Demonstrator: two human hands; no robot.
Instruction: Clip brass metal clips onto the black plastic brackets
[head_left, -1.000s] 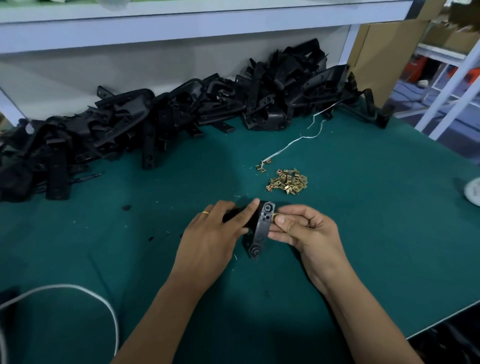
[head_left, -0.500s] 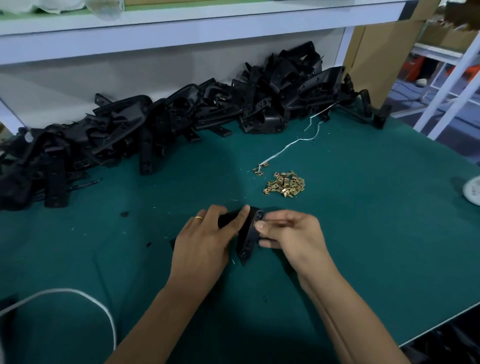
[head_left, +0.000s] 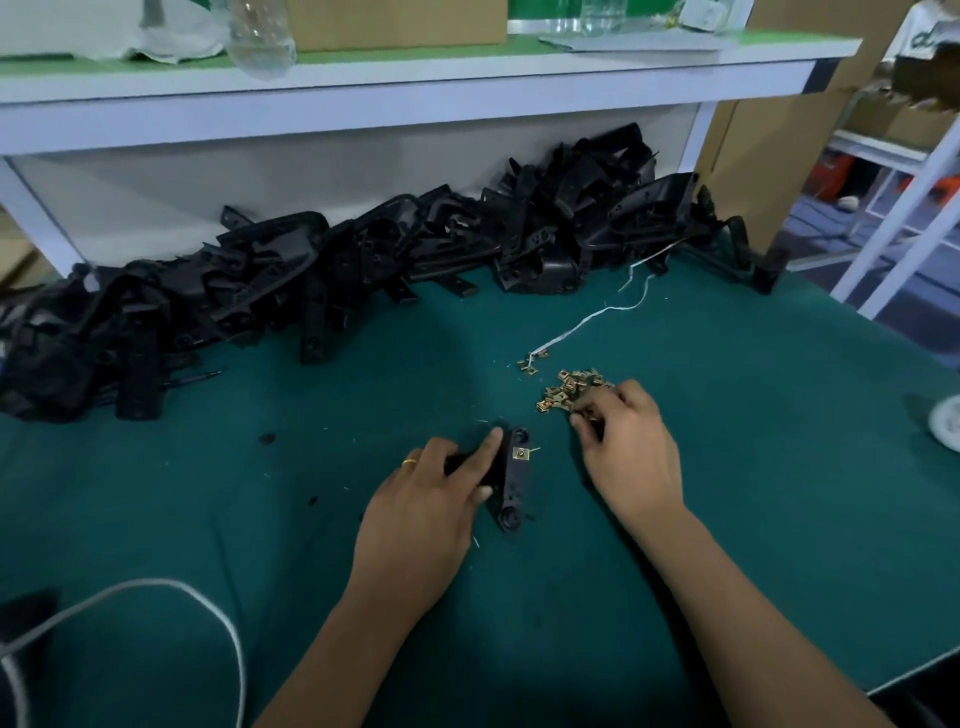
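Note:
A black plastic bracket (head_left: 514, 480) lies on the green table in front of me, and my left hand (head_left: 431, 499) grips it from the left, index finger along its upper edge. One brass clip (head_left: 520, 454) sits clipped on the bracket's upper part. My right hand (head_left: 626, 441) is at the near edge of the small pile of brass clips (head_left: 569, 389), its fingers curled among the clips. Whether a clip is pinched between them is hidden by the fingers.
A long heap of black brackets (head_left: 363, 265) runs along the back of the table under a white shelf (head_left: 415, 98). A white string (head_left: 597, 317) trails from the heap to the clips. A white cable (head_left: 156, 597) loops at front left. The table's right edge (head_left: 909, 675) is near.
My right hand has left the bracket and moved up and right to the clip pile. A brass clip now shows on the bracket. My left hand keeps its hold.

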